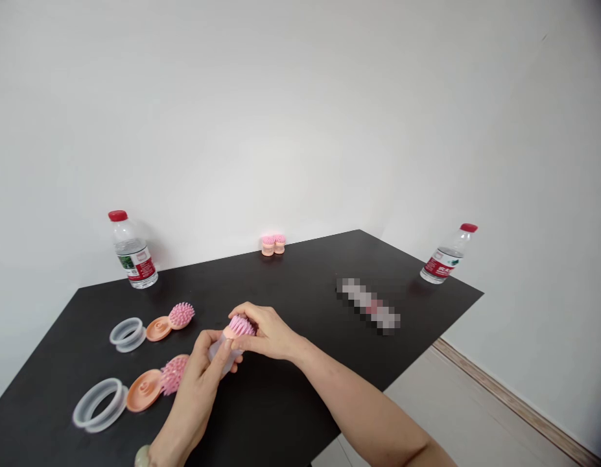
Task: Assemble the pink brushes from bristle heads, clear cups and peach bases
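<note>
Near the middle of the black table, both hands hold one small brush (242,325) with pink bristles and a peach base. My left hand (210,363) is closed around a translucent part (225,358) at the lower side of the brush. Fingers and thumb of my right hand (264,332) grip the bristle end from above. To the left lie two sets of parts: a clear ring (126,333), an orange disc (159,329) and a pink bristle head (182,314) farther back, and a larger-looking ring (100,405), disc (144,390) and bristle head (172,375) nearer, the last partly behind my left hand.
Two pink-bristled brushes (273,245) stand at the table's back edge (222,259). Water bottles with red caps stand at the back left (135,256) and right edge (443,259). A pixelated long object (368,305) lies right of centre.
</note>
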A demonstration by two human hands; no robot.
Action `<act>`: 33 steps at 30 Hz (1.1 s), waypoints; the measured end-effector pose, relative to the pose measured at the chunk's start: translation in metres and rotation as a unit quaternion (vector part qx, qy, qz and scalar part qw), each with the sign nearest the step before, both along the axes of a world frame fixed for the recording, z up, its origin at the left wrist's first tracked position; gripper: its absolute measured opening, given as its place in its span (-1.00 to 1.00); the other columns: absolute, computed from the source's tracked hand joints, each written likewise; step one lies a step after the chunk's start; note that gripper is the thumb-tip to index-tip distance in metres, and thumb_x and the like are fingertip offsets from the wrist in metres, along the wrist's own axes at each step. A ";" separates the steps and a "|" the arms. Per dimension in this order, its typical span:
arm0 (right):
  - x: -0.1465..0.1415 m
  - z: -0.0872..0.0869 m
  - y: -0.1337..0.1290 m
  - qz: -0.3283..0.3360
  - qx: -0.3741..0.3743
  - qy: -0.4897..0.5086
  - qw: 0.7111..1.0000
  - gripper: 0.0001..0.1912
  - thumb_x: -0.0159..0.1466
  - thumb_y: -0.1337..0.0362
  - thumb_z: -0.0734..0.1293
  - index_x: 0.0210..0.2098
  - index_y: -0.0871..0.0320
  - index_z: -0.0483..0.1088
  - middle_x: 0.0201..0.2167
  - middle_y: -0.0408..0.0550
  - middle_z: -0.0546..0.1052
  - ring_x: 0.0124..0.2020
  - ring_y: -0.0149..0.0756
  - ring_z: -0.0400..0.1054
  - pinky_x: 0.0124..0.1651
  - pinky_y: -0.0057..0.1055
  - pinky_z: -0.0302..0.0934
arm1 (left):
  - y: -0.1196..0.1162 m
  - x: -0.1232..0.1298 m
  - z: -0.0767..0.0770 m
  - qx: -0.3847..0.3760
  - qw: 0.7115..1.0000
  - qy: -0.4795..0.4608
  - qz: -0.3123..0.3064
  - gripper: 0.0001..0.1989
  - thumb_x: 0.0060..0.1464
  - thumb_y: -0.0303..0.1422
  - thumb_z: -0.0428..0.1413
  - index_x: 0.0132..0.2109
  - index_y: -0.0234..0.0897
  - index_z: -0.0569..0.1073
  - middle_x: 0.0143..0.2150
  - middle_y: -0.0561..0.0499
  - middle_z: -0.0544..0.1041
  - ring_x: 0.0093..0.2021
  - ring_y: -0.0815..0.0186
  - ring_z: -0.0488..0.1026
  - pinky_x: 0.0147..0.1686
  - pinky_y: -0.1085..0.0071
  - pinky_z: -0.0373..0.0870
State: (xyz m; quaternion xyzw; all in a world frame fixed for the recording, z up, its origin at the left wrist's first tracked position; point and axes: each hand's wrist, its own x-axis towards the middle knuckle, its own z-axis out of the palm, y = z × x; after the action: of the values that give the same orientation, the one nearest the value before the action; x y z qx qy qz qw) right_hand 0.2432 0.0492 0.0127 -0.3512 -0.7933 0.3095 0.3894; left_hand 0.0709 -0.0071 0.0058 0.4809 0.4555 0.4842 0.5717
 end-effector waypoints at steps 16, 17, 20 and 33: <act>-0.001 -0.009 0.004 0.058 -0.016 0.091 0.994 -0.44 0.02 0.14 0.58 -0.02 0.10 0.42 -0.12 -0.07 0.50 -0.18 -0.27 0.40 -0.12 -0.36 0.30 | 0.005 -0.004 0.005 -0.050 0.983 -0.175 0.017 -0.57 0.01 -0.03 0.29 -0.06 -0.14 0.48 -0.13 0.03 0.56 -0.19 0.27 0.47 -0.20 0.34 0.47; -0.001 -0.009 0.004 0.063 -0.006 0.091 0.994 -0.43 0.01 0.15 0.58 -0.02 0.10 0.43 -0.11 -0.06 0.50 -0.16 -0.26 0.40 -0.10 -0.35 0.30 | 0.005 -0.003 0.005 -0.072 0.981 -0.181 0.010 -0.55 0.00 -0.01 0.29 -0.07 -0.18 0.50 -0.17 0.01 0.57 -0.22 0.26 0.48 -0.22 0.33 0.48; 0.001 -0.007 0.003 0.078 0.007 0.087 0.993 -0.44 0.02 0.17 0.58 -0.01 0.09 0.43 -0.07 -0.03 0.49 -0.12 -0.22 0.41 -0.05 -0.30 0.31 | 0.005 -0.003 0.005 -0.123 0.974 -0.186 -0.028 -0.51 -0.03 0.04 0.28 -0.16 -0.30 0.54 -0.34 -0.02 0.57 -0.34 0.28 0.49 -0.30 0.34 0.47; -0.002 -0.007 0.001 0.055 -0.035 0.121 0.991 -0.35 -0.04 0.21 0.62 0.02 0.08 0.42 -0.13 -0.07 0.47 -0.19 -0.26 0.39 -0.14 -0.31 0.33 | 0.002 -0.004 0.009 -0.035 0.974 -0.225 -0.003 -0.70 -0.03 -0.25 0.37 -0.17 -0.20 0.50 -0.22 0.04 0.53 -0.19 0.31 0.47 -0.10 0.34 0.42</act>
State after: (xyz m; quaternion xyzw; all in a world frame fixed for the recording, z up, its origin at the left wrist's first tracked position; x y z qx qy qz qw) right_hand 0.2415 0.0507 0.0060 -0.2806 -0.7473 0.3978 0.4523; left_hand 0.0668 -0.0055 0.0150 0.3408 0.3301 0.5618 0.6777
